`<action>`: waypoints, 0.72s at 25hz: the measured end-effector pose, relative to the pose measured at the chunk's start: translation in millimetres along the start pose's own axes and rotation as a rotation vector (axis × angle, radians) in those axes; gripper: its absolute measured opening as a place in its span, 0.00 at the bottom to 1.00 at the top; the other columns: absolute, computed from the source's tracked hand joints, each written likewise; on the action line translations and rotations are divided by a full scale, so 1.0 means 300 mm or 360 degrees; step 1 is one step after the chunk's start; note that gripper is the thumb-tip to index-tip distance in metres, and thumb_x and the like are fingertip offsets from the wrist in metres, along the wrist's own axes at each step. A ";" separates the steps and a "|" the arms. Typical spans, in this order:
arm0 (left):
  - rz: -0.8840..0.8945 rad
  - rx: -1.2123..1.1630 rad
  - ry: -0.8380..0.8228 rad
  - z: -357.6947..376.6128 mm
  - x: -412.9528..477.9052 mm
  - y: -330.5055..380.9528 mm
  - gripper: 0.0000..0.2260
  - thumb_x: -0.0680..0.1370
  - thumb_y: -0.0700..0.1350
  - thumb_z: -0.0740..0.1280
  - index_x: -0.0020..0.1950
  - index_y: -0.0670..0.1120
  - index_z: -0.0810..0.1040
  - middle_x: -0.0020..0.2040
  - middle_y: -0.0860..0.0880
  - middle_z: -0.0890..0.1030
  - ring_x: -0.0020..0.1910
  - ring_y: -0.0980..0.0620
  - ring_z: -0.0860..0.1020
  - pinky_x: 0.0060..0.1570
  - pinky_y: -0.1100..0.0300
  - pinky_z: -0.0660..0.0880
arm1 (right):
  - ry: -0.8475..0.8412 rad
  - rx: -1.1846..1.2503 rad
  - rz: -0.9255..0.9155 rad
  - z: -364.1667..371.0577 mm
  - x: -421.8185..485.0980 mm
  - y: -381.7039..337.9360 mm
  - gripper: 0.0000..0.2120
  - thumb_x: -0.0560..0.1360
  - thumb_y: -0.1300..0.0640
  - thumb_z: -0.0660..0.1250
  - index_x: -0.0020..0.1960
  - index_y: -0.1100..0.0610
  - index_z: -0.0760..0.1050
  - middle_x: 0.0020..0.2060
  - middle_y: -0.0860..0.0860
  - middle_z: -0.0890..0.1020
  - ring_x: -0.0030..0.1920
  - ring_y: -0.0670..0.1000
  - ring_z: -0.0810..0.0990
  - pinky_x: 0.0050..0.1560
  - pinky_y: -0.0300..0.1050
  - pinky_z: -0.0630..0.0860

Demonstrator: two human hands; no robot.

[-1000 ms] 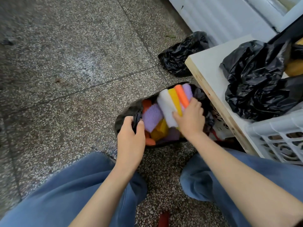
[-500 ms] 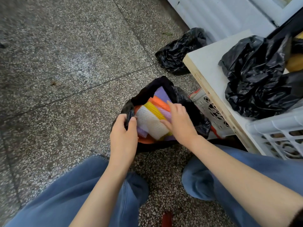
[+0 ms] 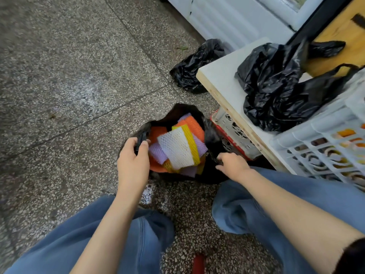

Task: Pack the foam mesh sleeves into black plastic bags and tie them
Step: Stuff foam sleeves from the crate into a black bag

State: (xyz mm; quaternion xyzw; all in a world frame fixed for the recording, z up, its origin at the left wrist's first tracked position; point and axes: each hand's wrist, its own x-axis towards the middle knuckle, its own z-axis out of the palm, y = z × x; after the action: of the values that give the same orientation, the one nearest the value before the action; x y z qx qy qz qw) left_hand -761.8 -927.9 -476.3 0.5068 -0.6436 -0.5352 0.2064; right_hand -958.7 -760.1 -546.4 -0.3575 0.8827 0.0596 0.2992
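An open black plastic bag [image 3: 211, 135] stands on the floor between my knees. Inside lie several foam mesh sleeves [image 3: 175, 148], white on top, with yellow, orange and purple ones around it. My left hand [image 3: 133, 163] grips the bag's left rim between thumb and fingers. My right hand [image 3: 232, 165] pinches the bag's right rim, its fingertips partly hidden in the black plastic. Neither hand touches the sleeves.
A white-topped table [image 3: 219, 80] with a wooden edge stands on the right, carrying crumpled black bags [image 3: 276, 88] and a white slotted crate [image 3: 324, 147]. Another crate [image 3: 231, 127] sits under the table. A filled black bag [image 3: 195, 66] lies on the terrazzo floor by a white wall.
My right hand has left the sleeves inside the bag and moved to the bag's right rim. My left hand has kept its hold on the left rim. The bag mouth is spread wider.
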 end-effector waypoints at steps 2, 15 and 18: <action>0.0138 0.0261 0.0031 0.002 -0.017 0.020 0.08 0.80 0.45 0.60 0.47 0.42 0.72 0.40 0.44 0.74 0.42 0.44 0.71 0.43 0.53 0.64 | 0.0320 0.0388 0.0002 -0.023 -0.075 -0.024 0.10 0.78 0.52 0.63 0.52 0.59 0.73 0.43 0.56 0.80 0.47 0.58 0.79 0.41 0.49 0.72; 0.0992 0.1394 -0.0315 0.176 -0.167 0.047 0.07 0.78 0.43 0.63 0.50 0.40 0.74 0.49 0.39 0.76 0.46 0.37 0.78 0.42 0.45 0.74 | 0.0439 0.0650 0.0090 -0.048 -0.465 0.145 0.17 0.78 0.61 0.61 0.65 0.54 0.64 0.51 0.56 0.77 0.49 0.57 0.78 0.50 0.55 0.76; 0.1218 0.1706 -0.0401 0.187 -0.199 0.050 0.07 0.70 0.38 0.71 0.42 0.40 0.73 0.38 0.39 0.76 0.35 0.37 0.78 0.30 0.48 0.74 | 0.0392 0.0542 -0.0052 -0.076 -0.526 0.173 0.16 0.79 0.61 0.60 0.66 0.53 0.68 0.60 0.54 0.73 0.55 0.55 0.76 0.55 0.50 0.73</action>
State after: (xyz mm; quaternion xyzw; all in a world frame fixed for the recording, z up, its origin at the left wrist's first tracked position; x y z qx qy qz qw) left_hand -789.5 -850.1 -465.5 0.2089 -0.9739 -0.0856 0.0248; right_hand -915.1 -635.1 -443.4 -0.3205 0.9041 -0.1393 0.2459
